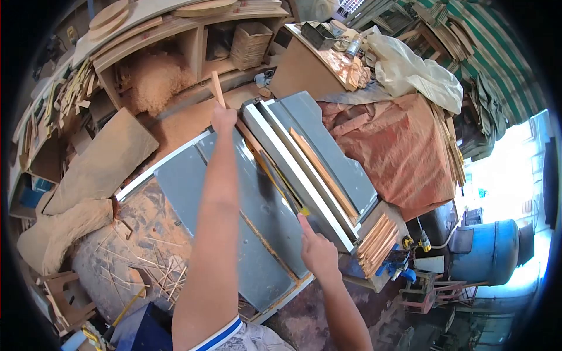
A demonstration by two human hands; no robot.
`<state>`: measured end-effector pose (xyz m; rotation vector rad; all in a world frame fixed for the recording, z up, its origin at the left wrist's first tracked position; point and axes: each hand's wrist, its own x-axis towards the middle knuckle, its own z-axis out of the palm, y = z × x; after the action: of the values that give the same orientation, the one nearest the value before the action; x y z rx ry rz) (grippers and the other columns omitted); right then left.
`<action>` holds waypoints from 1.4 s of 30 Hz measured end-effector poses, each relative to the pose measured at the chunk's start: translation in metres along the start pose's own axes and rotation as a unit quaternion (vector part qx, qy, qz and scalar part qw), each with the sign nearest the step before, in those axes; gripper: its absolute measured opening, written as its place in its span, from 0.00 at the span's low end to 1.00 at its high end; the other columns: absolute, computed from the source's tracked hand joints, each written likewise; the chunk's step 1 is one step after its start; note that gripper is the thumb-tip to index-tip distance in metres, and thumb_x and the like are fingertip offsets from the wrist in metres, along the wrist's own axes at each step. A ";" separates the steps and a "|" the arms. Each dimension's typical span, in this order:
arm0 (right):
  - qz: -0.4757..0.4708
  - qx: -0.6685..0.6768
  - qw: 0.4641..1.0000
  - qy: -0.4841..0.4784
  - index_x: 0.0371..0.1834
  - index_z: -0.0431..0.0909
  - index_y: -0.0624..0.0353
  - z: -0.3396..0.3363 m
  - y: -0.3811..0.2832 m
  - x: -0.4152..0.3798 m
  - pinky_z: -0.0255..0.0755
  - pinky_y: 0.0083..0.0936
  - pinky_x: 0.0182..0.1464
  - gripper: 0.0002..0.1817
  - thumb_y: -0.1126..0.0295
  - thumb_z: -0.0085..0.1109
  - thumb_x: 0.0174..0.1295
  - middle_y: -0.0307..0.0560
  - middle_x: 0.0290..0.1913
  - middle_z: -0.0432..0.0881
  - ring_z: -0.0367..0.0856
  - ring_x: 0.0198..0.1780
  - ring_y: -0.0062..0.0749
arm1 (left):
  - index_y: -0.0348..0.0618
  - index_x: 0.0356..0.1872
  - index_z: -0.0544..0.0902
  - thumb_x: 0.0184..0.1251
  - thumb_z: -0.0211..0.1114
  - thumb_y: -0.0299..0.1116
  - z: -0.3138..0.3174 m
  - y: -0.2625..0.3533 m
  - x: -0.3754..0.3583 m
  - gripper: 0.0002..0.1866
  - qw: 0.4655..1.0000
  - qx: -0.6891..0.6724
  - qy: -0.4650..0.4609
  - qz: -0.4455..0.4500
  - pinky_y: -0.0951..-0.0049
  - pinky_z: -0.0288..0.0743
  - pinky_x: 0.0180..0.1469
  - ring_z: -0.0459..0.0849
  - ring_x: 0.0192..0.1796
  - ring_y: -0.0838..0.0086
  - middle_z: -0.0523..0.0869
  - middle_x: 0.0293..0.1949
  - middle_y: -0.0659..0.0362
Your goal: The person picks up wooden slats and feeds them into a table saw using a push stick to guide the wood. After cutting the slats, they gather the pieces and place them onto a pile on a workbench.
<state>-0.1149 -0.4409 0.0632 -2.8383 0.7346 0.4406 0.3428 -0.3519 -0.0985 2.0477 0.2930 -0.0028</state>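
My left hand (223, 119) reaches to the far side of a grey metal saw table (257, 193). It is closed around a narrow wooden strip (217, 88), which sticks out beyond the fingers. Nearer to me, my right hand (319, 253) is closed at the near end of a thin stick with a yellow tip (304, 210); the palm side is hidden. This stick lies along the table beside a long grey fence (298, 175) with white edges. Another wooden strip (250, 138) runs against the fence at its far end.
Beyond the fence, a long wooden piece (322, 172) rests in its channel. Cut strips (376, 245) are stacked at the near right. A reddish cover (398, 152) drapes over a pile, and a blue tank (485, 251) stands right. Sawdust and thin offcuts (158, 260) lie left.
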 end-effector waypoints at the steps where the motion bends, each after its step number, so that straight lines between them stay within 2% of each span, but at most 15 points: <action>1: -0.027 0.027 0.999 0.020 0.84 0.61 0.28 -0.002 -0.004 -0.011 0.79 0.60 0.45 0.33 0.63 0.52 0.76 0.62 0.35 0.86 0.86 0.37 0.67 | 0.41 0.64 0.76 0.61 0.73 0.41 -0.009 -0.004 0.004 0.31 1.000 -0.002 0.013 -0.003 0.47 0.82 0.59 0.89 0.55 0.42 0.91 0.50 0.40; 3: -0.058 0.060 0.996 0.040 0.83 0.62 0.30 0.000 -0.010 -0.035 0.78 0.59 0.43 0.33 0.63 0.54 0.76 0.61 0.34 0.86 0.85 0.36 0.66 | 0.42 0.73 0.73 0.60 0.72 0.39 -0.034 -0.024 0.012 0.38 0.996 0.011 0.081 0.017 0.47 0.82 0.59 0.89 0.55 0.42 0.90 0.51 0.39; 5: -0.088 0.094 0.991 0.043 0.84 0.62 0.27 0.008 -0.012 -0.063 0.81 0.53 0.38 0.34 0.62 0.57 0.75 0.59 0.29 0.84 0.87 0.32 0.61 | 0.40 0.57 0.77 0.61 0.70 0.39 -0.076 -0.052 0.030 0.25 0.990 -0.006 0.141 0.020 0.46 0.79 0.59 0.88 0.56 0.39 0.90 0.48 0.38; 7: -0.101 0.118 0.987 0.049 0.83 0.63 0.27 0.012 -0.008 -0.081 0.80 0.53 0.38 0.34 0.63 0.56 0.75 0.59 0.30 0.84 0.87 0.33 0.61 | 0.41 0.73 0.74 0.61 0.68 0.40 -0.144 -0.078 0.032 0.37 0.975 0.023 0.214 0.059 0.46 0.82 0.59 0.89 0.55 0.42 0.90 0.51 0.37; 8: -0.114 0.139 0.982 0.053 0.83 0.64 0.28 0.013 -0.006 -0.086 0.80 0.52 0.38 0.33 0.63 0.55 0.76 0.58 0.30 0.85 0.87 0.33 0.61 | 0.38 0.66 0.78 0.63 0.67 0.41 -0.189 -0.074 0.020 0.31 0.969 0.040 0.239 0.042 0.44 0.82 0.56 0.89 0.53 0.38 0.90 0.47 0.35; 11: -0.088 0.210 0.973 0.027 0.84 0.62 0.30 0.015 0.015 -0.082 0.79 0.53 0.44 0.34 0.63 0.54 0.76 0.66 0.37 0.86 0.86 0.40 0.68 | 0.36 0.46 0.81 0.66 0.64 0.29 -0.313 -0.153 0.038 0.11 0.941 -0.232 0.228 0.098 0.67 0.77 0.33 0.83 0.33 0.76 0.85 0.33 0.61; 14: -0.084 0.224 0.971 -0.017 0.85 0.61 0.29 0.005 0.016 -0.073 0.78 0.53 0.48 0.34 0.62 0.54 0.76 0.66 0.40 0.86 0.85 0.44 0.69 | 0.39 0.46 0.81 0.69 0.62 0.28 -0.450 -0.184 -0.067 0.08 0.919 -0.166 0.316 0.166 0.70 0.74 0.28 0.82 0.28 0.76 0.83 0.31 0.63; 21: -0.317 0.126 0.930 -0.138 0.82 0.65 0.25 0.086 -0.044 -0.132 0.76 0.58 0.56 0.31 0.62 0.52 0.77 0.65 0.44 0.88 0.85 0.50 0.68 | 0.50 0.47 0.81 0.75 0.65 0.32 -0.665 -0.239 -0.460 0.05 0.862 -0.228 0.452 0.027 0.82 0.61 0.20 0.70 0.21 0.86 0.74 0.25 0.70; 25: -0.435 0.333 0.833 -0.078 0.82 0.66 0.51 0.145 -0.024 -0.206 0.74 0.45 0.67 0.31 0.65 0.52 0.76 0.67 0.65 0.83 0.81 0.67 0.61 | 0.47 0.50 0.82 0.76 0.66 0.33 -0.713 -0.267 -0.715 0.07 0.791 -0.210 0.574 -0.016 0.82 0.63 0.22 0.72 0.25 0.87 0.78 0.29 0.70; 27: -0.439 0.337 0.820 -0.141 0.81 0.66 0.60 0.152 0.006 -0.234 0.71 0.40 0.71 0.31 0.68 0.53 0.75 0.68 0.71 0.78 0.78 0.73 0.57 | 0.44 0.52 0.83 0.75 0.67 0.33 -0.725 -0.297 -0.823 0.10 0.731 -0.150 0.664 -0.050 0.80 0.66 0.24 0.75 0.26 0.86 0.81 0.31 0.68; 31: -0.490 0.254 0.815 -0.179 0.79 0.70 0.59 0.154 0.077 -0.266 0.76 0.39 0.64 0.30 0.68 0.54 0.74 0.68 0.62 0.85 0.85 0.62 0.58 | 0.34 0.55 0.84 0.69 0.69 0.33 -0.711 -0.408 -0.977 0.18 0.625 -0.051 0.756 -0.188 0.67 0.81 0.43 0.87 0.39 0.71 0.90 0.41 0.57; 34: -0.438 0.185 0.841 -0.258 0.79 0.71 0.57 0.131 0.104 -0.285 0.78 0.40 0.56 0.30 0.68 0.55 0.73 0.66 0.53 0.88 0.88 0.50 0.57 | 0.37 0.57 0.84 0.69 0.67 0.32 -0.678 -0.511 -1.026 0.17 0.600 -0.023 0.761 -0.245 0.74 0.70 0.25 0.78 0.24 0.80 0.86 0.33 0.62; 36: -0.468 0.207 0.826 -0.238 0.79 0.71 0.55 0.138 0.115 -0.280 0.79 0.41 0.49 0.30 0.68 0.55 0.73 0.65 0.47 0.88 0.88 0.43 0.55 | 0.37 0.57 0.85 0.68 0.67 0.32 -0.656 -0.517 -1.016 0.18 0.603 -0.093 0.748 -0.261 0.74 0.71 0.26 0.79 0.25 0.79 0.86 0.33 0.61; 40: -0.464 0.192 0.837 -0.216 0.79 0.71 0.56 0.133 0.112 -0.276 0.78 0.40 0.57 0.29 0.70 0.54 0.73 0.67 0.55 0.87 0.88 0.54 0.57 | 0.35 0.60 0.85 0.66 0.70 0.37 -0.661 -0.514 -0.979 0.24 0.631 -0.080 0.711 -0.300 0.62 0.81 0.56 0.91 0.50 0.62 0.93 0.50 0.49; 42: -0.471 0.211 0.833 -0.198 0.79 0.71 0.57 0.134 0.112 -0.272 0.77 0.39 0.61 0.30 0.71 0.54 0.73 0.67 0.59 0.86 0.87 0.59 0.57 | 0.36 0.62 0.85 0.66 0.70 0.38 -0.680 -0.516 -0.968 0.26 0.643 -0.070 0.709 -0.280 0.61 0.81 0.58 0.91 0.53 0.60 0.92 0.52 0.47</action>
<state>-0.4294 -0.3844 0.0147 -2.1894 -0.5839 0.5529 -0.7870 0.2714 -0.1002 1.2674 1.8013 1.2405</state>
